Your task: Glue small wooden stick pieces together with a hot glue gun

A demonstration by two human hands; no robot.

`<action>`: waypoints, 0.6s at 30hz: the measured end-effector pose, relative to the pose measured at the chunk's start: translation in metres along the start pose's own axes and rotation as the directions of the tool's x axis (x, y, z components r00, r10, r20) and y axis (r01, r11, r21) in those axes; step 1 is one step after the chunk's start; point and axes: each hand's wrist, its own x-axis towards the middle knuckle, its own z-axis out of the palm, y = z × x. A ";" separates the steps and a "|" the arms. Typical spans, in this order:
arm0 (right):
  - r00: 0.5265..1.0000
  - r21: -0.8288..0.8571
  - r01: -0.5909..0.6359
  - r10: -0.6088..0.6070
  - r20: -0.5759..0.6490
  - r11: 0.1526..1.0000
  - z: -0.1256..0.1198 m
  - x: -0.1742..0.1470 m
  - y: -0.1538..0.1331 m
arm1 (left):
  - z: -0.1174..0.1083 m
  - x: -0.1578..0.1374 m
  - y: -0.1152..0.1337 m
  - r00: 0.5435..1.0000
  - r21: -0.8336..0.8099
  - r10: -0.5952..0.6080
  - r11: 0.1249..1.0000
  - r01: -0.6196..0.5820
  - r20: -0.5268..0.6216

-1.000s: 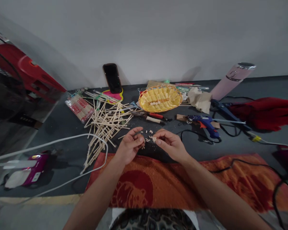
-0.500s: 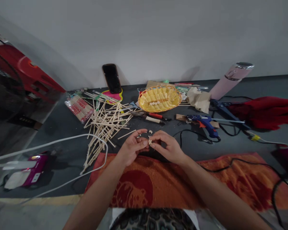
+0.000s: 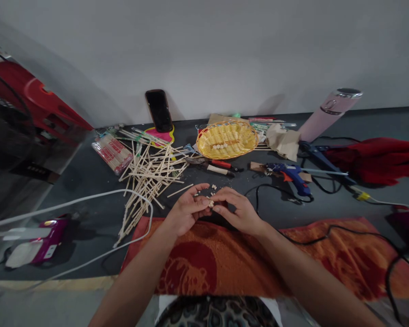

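Between my two hands is a small cluster of short wooden stick pieces (image 3: 211, 204), pale and too small to make out in detail. My left hand (image 3: 188, 210) pinches it from the left with thumb and fingers. From the right, the thumb and fingertips of my right hand (image 3: 237, 210) close on the same cluster. Just beyond my fingertips, a few more cut bits (image 3: 214, 186) lie on the dark table. A loose pile of thin wooden sticks (image 3: 153, 175) spreads to the left of my hands. Several similar small clusters sit in the yellow woven basket (image 3: 241, 136).
Pliers (image 3: 221, 164) and a white-handled tool (image 3: 218, 170) lie before the basket. A blue glue gun (image 3: 293, 175) rests at the right, its cord trailing nearby. A phone (image 3: 159, 111) leans on the wall; a pink flask (image 3: 329, 113) stands back right. An orange towel (image 3: 238, 268) covers the front edge.
The small cluster has shifted slightly left and down between my fingertips, and my right fingers have moved a little with it. Everything else stays in place.
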 end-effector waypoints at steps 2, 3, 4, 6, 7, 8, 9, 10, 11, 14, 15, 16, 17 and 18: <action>1.000 -0.001 0.008 -0.008 -0.002 1.000 0.000 0.000 -0.001 | -0.001 0.000 0.000 1.000 0.001 -0.005 1.000 0.005 0.003; 1.000 -0.001 0.008 -0.008 -0.001 1.000 0.000 0.001 -0.001 | -0.001 0.000 -0.001 1.000 -0.002 -0.007 1.000 0.007 0.003; 1.000 -0.001 0.005 -0.005 0.001 1.000 0.000 0.001 -0.001 | -0.002 0.000 -0.001 1.000 -0.005 -0.009 1.000 0.009 0.004; 1.000 0.004 -0.004 0.004 0.009 1.000 0.000 0.001 -0.001 | -0.003 0.000 -0.001 1.000 -0.015 -0.011 1.000 0.011 0.011; 1.000 0.007 -0.007 0.007 0.013 1.000 0.000 0.000 -0.002 | -0.003 0.000 0.000 1.000 -0.020 -0.012 1.000 0.012 0.015; 1.000 0.008 -0.008 0.008 0.014 1.000 0.000 0.000 -0.002 | -0.004 0.000 0.000 1.000 -0.024 -0.012 1.000 0.012 0.017; 1.000 0.009 -0.007 0.006 0.016 1.000 0.000 0.000 -0.001 | -0.004 0.000 0.000 1.000 -0.027 -0.012 1.000 0.012 0.019; 1.000 0.007 -0.003 0.003 0.014 1.000 0.001 0.000 -0.001 | -0.004 0.000 0.000 1.000 -0.028 -0.011 1.000 0.012 0.019; 1.000 0.005 -0.001 0.001 0.009 1.000 0.001 -0.001 -0.001 | -0.005 0.000 0.000 1.000 -0.030 -0.010 1.000 0.010 0.019; 1.000 -0.009 -0.002 0.002 -0.020 1.000 0.002 -0.001 0.001 | -0.006 0.001 -0.001 1.000 -0.032 0.000 0.999 0.000 0.018; 0.999 -0.017 -0.005 0.004 -0.035 1.000 0.002 -0.001 0.002 | -0.007 0.001 -0.001 1.000 -0.035 0.005 0.999 -0.004 0.017; 0.999 -0.029 -0.007 0.005 -0.053 1.000 0.003 -0.001 0.002 | -0.007 0.001 -0.001 1.000 -0.037 0.009 0.999 -0.008 0.016; 0.998 -0.041 -0.007 0.004 -0.070 0.999 0.003 -0.001 0.002 | -0.007 0.001 -0.001 1.000 -0.038 0.014 0.999 -0.014 0.012; 0.996 -0.054 -0.005 0.000 -0.090 0.999 0.003 -0.001 0.003 | -0.007 0.001 -0.001 1.000 -0.041 0.025 0.999 -0.025 0.002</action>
